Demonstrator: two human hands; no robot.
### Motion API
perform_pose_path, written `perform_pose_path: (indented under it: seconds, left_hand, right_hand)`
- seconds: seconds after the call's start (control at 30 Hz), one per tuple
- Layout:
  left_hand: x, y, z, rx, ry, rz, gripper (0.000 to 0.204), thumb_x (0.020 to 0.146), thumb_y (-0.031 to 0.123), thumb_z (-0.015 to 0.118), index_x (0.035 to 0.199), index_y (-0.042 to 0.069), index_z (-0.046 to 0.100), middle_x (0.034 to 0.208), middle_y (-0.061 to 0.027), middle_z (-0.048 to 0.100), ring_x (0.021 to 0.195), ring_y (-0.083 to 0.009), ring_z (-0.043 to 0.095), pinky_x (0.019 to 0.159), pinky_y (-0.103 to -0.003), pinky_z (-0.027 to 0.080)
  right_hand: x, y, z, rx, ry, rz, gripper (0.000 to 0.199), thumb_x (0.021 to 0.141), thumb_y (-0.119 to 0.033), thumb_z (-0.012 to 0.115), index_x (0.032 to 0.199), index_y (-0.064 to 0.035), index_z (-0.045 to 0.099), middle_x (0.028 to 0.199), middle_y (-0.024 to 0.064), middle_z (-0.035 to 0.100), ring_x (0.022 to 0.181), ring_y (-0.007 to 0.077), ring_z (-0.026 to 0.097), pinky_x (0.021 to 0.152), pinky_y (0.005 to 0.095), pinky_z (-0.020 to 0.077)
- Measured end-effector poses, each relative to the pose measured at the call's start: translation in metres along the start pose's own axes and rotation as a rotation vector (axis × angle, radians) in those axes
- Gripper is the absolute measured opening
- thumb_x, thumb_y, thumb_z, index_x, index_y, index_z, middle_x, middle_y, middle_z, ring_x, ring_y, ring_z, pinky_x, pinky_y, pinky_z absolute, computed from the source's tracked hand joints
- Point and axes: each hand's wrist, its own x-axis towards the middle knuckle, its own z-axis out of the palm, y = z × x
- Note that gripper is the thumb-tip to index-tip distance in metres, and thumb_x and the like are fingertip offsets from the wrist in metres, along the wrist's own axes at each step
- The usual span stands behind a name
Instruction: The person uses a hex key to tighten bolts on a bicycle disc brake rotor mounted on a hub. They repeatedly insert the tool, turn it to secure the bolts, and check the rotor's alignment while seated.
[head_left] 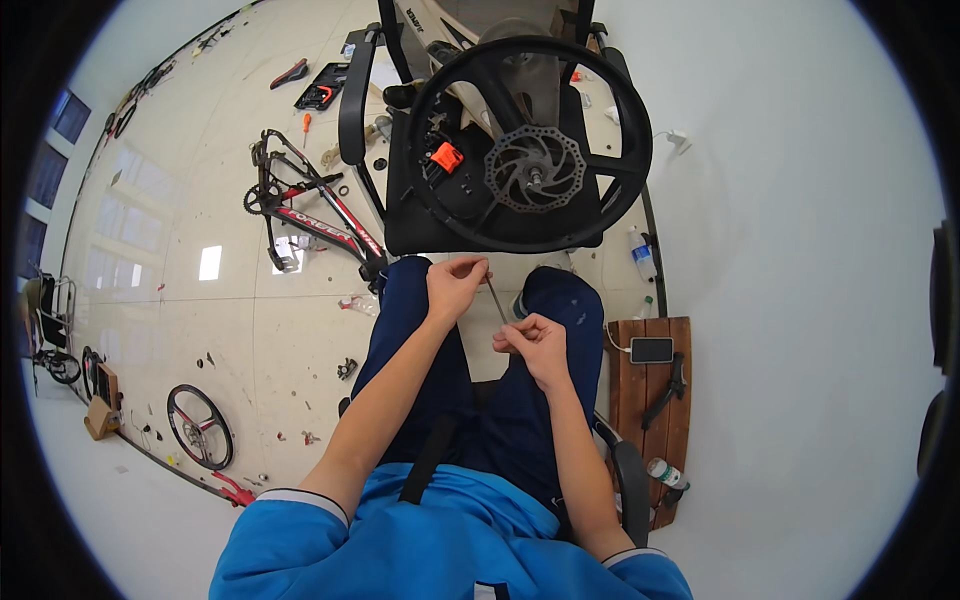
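Note:
My left hand (pixel 456 287) pinches the upper end of a thin grey rod (pixel 497 300) between thumb and fingertips. Its lower end is in the closed fingers of my right hand (pixel 538 347). The rod slants over the gap between my knees; whether it has a thread or a head is too small to tell. Just beyond my hands, a black spoked bicycle wheel (pixel 490 222) lies on the seat of a black office chair (pixel 420 235). A metal brake disc (pixel 507 170) is fixed at the wheel's hub. Between its spokes an orange object (pixel 447 156) shows on the seat, among small dark parts.
Left of the chair, a black and red bicycle frame (pixel 325 228) lies on the tiled floor, near a screwdriver (pixel 306 122) and an open tool case (pixel 322 87). At right, a wooden bench (pixel 640 400) bears a phone (pixel 652 350). Another wheel (pixel 201 427) lies lower left.

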Motion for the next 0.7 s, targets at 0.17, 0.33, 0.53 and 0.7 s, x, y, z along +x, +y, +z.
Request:
perform_pose_path:
  seconds: [0.17,0.33,0.53,0.7]
  left_hand:
    - [-0.008,0.000,0.000,0.104,0.044,0.045,0.019,0.087,0.011,0.069,0.095,-0.006,0.072,0.082,-0.0108,0.073,0.075,-0.0147,0.071,0.069,-0.025,0.056]
    - [-0.002,-0.022,0.002,0.029,0.079,0.049,0.016,0.087,0.011,0.068,0.088,-0.004,0.072,0.076,-0.0096,0.072,0.070,-0.0137,0.070,0.065,-0.026,0.055]
    - [0.003,-0.004,0.004,-0.039,0.108,-0.003,0.043,0.083,-0.001,0.066,0.122,-0.007,0.047,0.083,-0.0130,0.068,0.072,-0.0177,0.067,0.068,-0.029,0.055]
    - [-0.003,0.008,0.002,-0.233,0.015,-0.184,0.040,0.087,0.002,0.065,0.124,-0.009,0.052,0.091,-0.0133,0.069,0.080,-0.0178,0.067,0.077,-0.029,0.055]
  right_hand:
    - [-0.009,0.011,-0.002,-0.014,-0.010,0.106,0.023,0.091,-0.002,0.063,0.110,0.0097,0.055,0.085,0.0193,0.070,0.076,0.0238,0.071,0.071,0.0348,0.0596]
    - [0.007,0.016,0.009,-0.065,-0.085,0.238,0.031,0.092,-0.004,0.062,0.117,0.0140,0.055,0.082,0.0211,0.070,0.072,0.0249,0.071,0.065,0.0334,0.0589]
    - [0.020,0.019,0.010,-0.143,-0.097,0.168,0.027,0.094,-0.008,0.061,0.110,0.0125,0.059,0.081,0.0189,0.070,0.069,0.0211,0.071,0.063,0.0314,0.0586]
    - [0.016,0.020,0.012,-0.144,-0.080,0.207,0.023,0.094,-0.008,0.062,0.106,0.0110,0.059,0.079,0.0196,0.070,0.067,0.0215,0.070,0.062,0.0308,0.0585]
